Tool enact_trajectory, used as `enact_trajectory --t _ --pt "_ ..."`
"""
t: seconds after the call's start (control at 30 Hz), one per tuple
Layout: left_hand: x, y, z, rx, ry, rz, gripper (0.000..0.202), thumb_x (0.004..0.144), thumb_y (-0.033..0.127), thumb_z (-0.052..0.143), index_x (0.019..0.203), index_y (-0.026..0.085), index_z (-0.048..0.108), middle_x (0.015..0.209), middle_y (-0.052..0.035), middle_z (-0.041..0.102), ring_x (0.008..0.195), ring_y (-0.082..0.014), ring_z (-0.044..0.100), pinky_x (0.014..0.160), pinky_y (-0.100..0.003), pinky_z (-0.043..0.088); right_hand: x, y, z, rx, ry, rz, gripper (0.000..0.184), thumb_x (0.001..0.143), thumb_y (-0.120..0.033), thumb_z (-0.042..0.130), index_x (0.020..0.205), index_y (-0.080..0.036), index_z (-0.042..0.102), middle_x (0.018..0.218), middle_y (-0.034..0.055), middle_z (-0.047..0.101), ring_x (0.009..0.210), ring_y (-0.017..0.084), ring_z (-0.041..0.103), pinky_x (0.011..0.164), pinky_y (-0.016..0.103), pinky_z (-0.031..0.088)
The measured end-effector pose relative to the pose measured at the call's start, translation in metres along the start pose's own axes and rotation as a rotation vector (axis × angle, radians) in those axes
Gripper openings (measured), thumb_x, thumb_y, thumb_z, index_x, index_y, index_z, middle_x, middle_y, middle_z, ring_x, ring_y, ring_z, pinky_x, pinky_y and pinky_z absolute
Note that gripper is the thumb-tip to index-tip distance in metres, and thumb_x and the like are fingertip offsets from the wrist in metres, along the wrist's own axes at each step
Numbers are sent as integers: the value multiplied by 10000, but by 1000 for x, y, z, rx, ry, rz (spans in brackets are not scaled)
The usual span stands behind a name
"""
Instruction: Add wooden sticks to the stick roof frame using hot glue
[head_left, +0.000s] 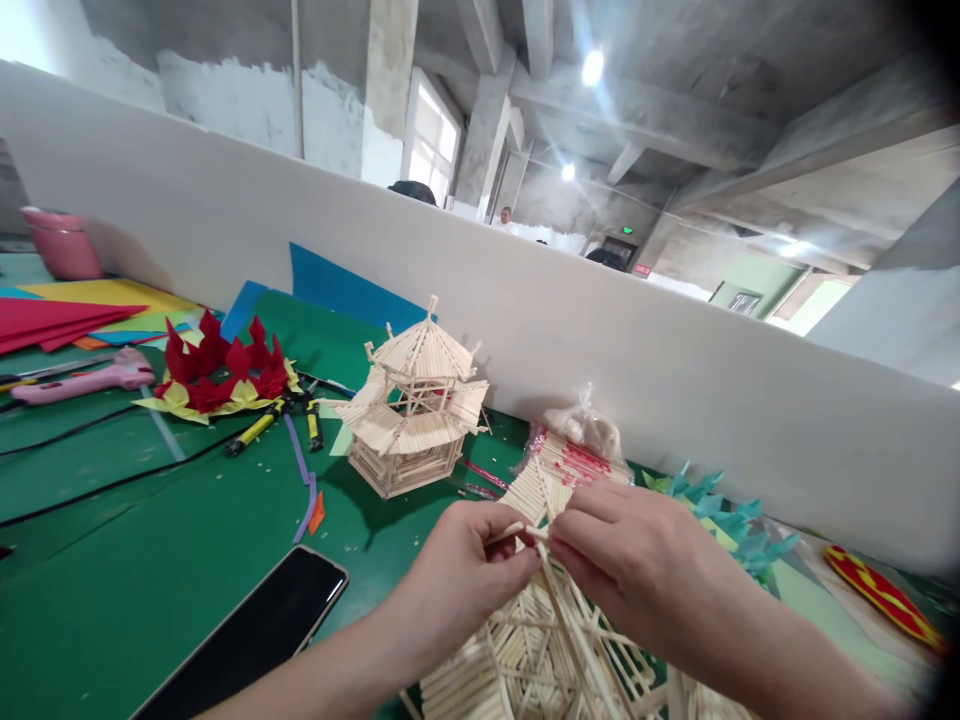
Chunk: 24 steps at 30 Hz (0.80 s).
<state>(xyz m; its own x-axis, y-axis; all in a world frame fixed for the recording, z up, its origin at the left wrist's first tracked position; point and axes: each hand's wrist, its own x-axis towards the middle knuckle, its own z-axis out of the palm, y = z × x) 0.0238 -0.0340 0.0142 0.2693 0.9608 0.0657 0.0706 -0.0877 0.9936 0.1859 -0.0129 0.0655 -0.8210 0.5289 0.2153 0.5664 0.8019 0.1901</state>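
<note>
Pale, thin wooden sticks [504, 535] are pinched in the fingertips of the left hand [461, 562] and right hand [637, 540], tips close together, probably for fine control, above a latticed structure of pale wooden sticks [525, 655]. Beyond stands a two-tiered wooden-stick pagoda [416, 435], apparently kept clear of the forearms but in sight, while a flat black phone [247, 630] lies beside the left forearm.

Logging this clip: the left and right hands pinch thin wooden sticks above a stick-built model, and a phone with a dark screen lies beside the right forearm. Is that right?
Not quite: the head view shows the phone beside the left forearm. The left hand and right hand do pinch thin wooden sticks above a stick-built model.
</note>
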Motion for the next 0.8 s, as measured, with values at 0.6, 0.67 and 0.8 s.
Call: enact_trajectory --t 0.6,0.67,0.8 --pt "6 -7 -13 -112 -157 4 182 691 156 524 512 142 494 485 89 240 492 -69 182 456 -242 128 -3 0 -2 42 -17 -5 195 834 -179 430 678 -193 545 626 8 505 571 131 426 511 273 289" --pt "5 -7 -12 -134 -157 4 141 693 155 527 557 126 545 482 88 272 489 -66 198 454 -235 139 -3 0 -2 48 -25 -7 195 844 -184 420 710 -193 560 640 12 519 578 132 442 512 271 299" --pt "4 -8 -12 -168 -162 16 120 700 154 533 615 103 601 494 81 309 496 -64 222 463 -227 160 -3 -1 -1 42 -11 -5 203 855 -194 411 742 -196 580 652 14 539 581 136 461 507 271 303"
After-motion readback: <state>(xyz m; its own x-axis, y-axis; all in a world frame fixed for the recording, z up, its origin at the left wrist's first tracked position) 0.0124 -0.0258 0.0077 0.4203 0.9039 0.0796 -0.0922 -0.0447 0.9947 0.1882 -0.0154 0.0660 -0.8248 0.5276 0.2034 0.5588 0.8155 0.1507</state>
